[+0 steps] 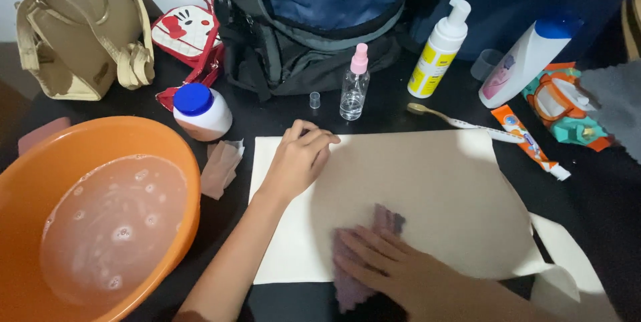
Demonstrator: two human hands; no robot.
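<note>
So we've got our left hand (297, 162) pressed flat, fingers spread loose and gripping nothing, on the upper left part of a cream tote (427, 188) that's laid out across the dark worktop (280, 118). Our right hand (394, 265) is lower down, palm down with fingers stretched out on a small purple cloth (374, 228), pinning it against the tote near its bottom edge rather than clutching it. Left of the tote sits an orange basin (80, 148) with cloudy, bubbly water in it, and between the two lies a crumpled tissue (222, 165). Just above that we see a white jar (203, 112) with a blue lid. Along the back there's a little clear spray bottle (354, 85) with a pink top, its cap (314, 100) standing beside it, then a white pump bottle (441, 48) and a white bottle (524, 62) with a blue cap. A toothbrush (461, 120) and an orange tube (531, 143) lie by the tote's top right corner. Behind it all are a backpack (314, 22), a tan handbag (80, 28) and a small red pouch (187, 32).
</note>
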